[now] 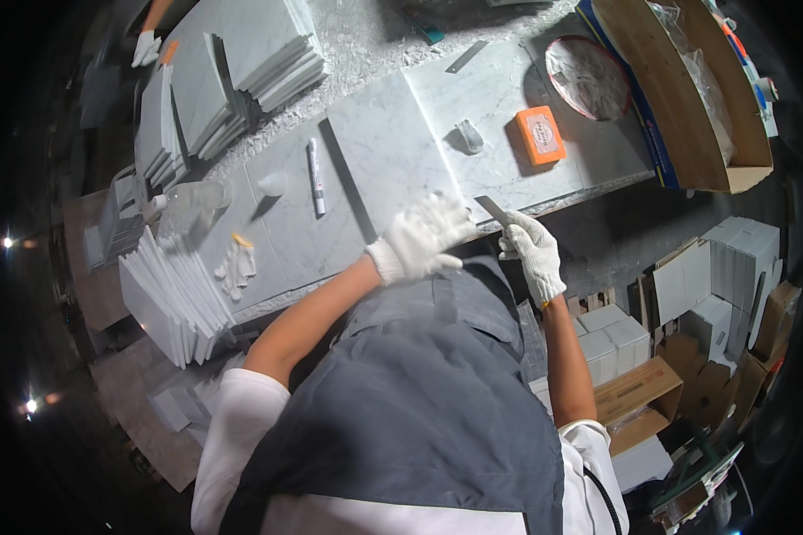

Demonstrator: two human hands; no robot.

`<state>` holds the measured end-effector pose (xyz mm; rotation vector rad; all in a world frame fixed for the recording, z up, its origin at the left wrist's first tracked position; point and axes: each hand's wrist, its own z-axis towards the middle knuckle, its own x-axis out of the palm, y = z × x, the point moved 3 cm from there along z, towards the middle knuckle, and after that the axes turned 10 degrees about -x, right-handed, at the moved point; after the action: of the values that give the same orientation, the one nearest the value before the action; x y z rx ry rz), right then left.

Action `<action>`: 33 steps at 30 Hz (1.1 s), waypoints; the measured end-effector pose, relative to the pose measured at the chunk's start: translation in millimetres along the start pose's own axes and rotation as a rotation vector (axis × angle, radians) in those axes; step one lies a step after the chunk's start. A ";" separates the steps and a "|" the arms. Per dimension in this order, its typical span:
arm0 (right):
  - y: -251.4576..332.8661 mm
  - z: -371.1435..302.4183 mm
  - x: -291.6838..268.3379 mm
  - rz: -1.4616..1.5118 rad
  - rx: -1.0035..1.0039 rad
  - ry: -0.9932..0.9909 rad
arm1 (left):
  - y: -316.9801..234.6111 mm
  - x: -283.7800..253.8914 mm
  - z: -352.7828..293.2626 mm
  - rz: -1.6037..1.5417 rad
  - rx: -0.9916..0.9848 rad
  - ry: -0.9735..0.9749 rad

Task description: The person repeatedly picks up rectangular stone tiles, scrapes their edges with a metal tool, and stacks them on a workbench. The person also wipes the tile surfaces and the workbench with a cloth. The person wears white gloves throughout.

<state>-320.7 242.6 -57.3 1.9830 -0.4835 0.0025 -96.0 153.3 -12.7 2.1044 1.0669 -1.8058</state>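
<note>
My left hand [424, 234], in a white knit glove, lies over the near edge of a grey-veined white marble tile [388, 125]. Its fingers are spread and slightly blurred. Just to its right, my right hand [533, 252], gloved too, is closed around a flat grey metal scraper blade [491, 210]. The blade points up and left, close to the bench's front edge. Beyond it stands an orange box [541, 135] with a pale label. A small crumpled translucent piece [469, 136] lies to the left of that box.
A white marker [316, 178], a clear bottle [194, 205] and a loose glove [236, 267] lie at the left. Tile stacks [272, 49] stand far left, more tiles [174, 299] nearer. At right are a red-rimmed round container [589, 78] and a cardboard box [714, 98]. Another person's gloved hand [145, 49] shows.
</note>
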 end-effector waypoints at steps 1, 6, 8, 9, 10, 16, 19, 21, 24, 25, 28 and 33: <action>-2.5 -0.1 5.4 0.010 -0.034 0.019 | -0.3 -5.1 -3.1 -0.081 0.028 -0.147; -10.7 9.2 27.8 -0.177 -0.079 0.054 | 10.8 -8.8 -27.4 -0.028 -0.111 -0.420; -7.8 11.2 32.7 -0.296 -0.129 0.082 | 17.1 -3.0 -39.8 0.040 -0.170 -0.368; -5.1 11.2 34.4 -0.321 -0.175 0.098 | 20.2 2.9 -43.2 0.050 -0.194 -0.274; -2.2 10.5 35.8 -0.346 -0.220 0.115 | 21.8 7.0 -46.4 0.051 -0.183 -0.258; 6.1 8.3 43.0 -0.593 -0.345 0.128 | 24.6 25.7 -52.2 0.029 -0.190 -0.376; 12.4 9.9 48.5 -0.726 -0.497 0.123 | 25.9 28.7 -51.7 0.003 -0.183 -0.428; 19.1 7.6 51.6 -0.794 -0.651 0.124 | 26.8 29.0 -51.6 -0.003 -0.173 -0.461; 21.1 4.0 52.1 -1.009 -0.533 0.171 | 27.3 30.4 -51.5 0.001 -0.158 -0.479; 23.9 3.2 53.5 -1.017 -0.578 0.181 | 27.4 31.6 -51.1 0.001 -0.161 -0.468; 29.3 3.5 59.0 -1.050 -0.663 0.196 | 27.9 35.1 -50.3 -0.001 -0.177 -0.432; 27.2 0.0 63.0 -1.011 -0.623 0.185 | 27.4 36.0 -52.5 0.017 -0.153 -0.503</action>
<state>-272.0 211.5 -20.3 1.3980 0.6088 -0.5248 -37.2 176.9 -41.0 1.4520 1.0021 -2.0148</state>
